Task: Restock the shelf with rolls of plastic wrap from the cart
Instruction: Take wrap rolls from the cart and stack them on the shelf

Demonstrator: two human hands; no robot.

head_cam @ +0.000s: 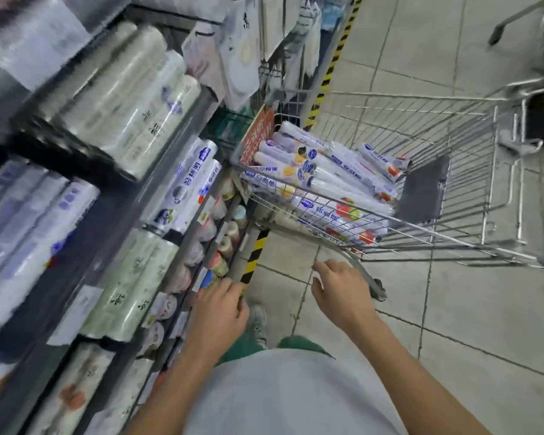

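Observation:
A wire shopping cart (471,146) stands on the tiled floor to the right of the shelf. Inside it lie several rolls of plastic wrap (321,177) in white and blue packaging, piled at the end nearest the shelf. The shelf (157,196) runs along the left and holds similar blue-labelled rolls (192,183) and pale green-labelled rolls (129,284). My left hand (223,312) hangs low by the shelf's bottom edge, fingers loosely curled, holding nothing. My right hand (339,293) is just below the cart's near corner, fingers apart and empty.
A yellow and black hazard strip (255,255) marks the shelf base along the floor. Small jars and packets (214,246) fill the lowest shelf. Hanging bagged goods (242,58) are further down the aisle. Another cart's frame (515,23) shows at top right. A red sign (258,136) hangs on the cart's front.

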